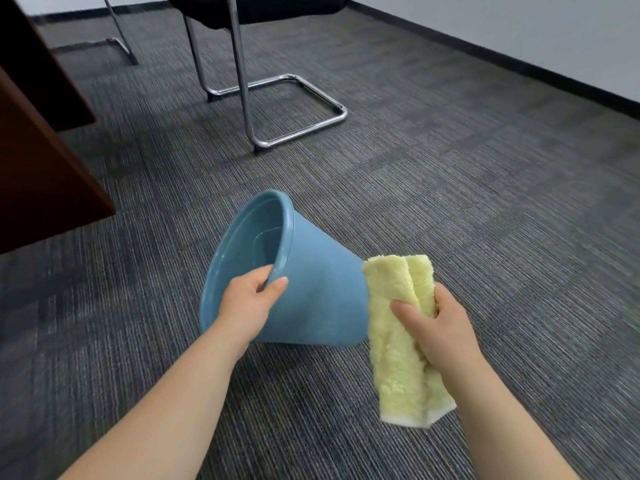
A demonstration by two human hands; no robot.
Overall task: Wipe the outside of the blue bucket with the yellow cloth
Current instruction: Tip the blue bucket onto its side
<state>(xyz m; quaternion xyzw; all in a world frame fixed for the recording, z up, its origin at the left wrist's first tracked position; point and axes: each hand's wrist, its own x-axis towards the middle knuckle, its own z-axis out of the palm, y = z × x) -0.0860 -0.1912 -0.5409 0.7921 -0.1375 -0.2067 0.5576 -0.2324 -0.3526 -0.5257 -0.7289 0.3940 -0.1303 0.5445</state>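
My left hand [247,303] closed on rim of blue bucket [311,289], thumb outside, fingers inside; bucket tipped on side over carpet [485,202], mouth toward my left. My right hand [440,327] fisted around folded yellow cloth [398,358], cloth's upper end touching bucket's base edge.

soft even light, blurred edges

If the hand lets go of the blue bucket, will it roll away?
The blue bucket probably would roll a bit: it is tipped on its side and round. Being narrower at the base, it would likely curve rather than go straight. The carpet looks rough, so it should stop soon. It seems light, since the left hand tilts it by the rim alone.
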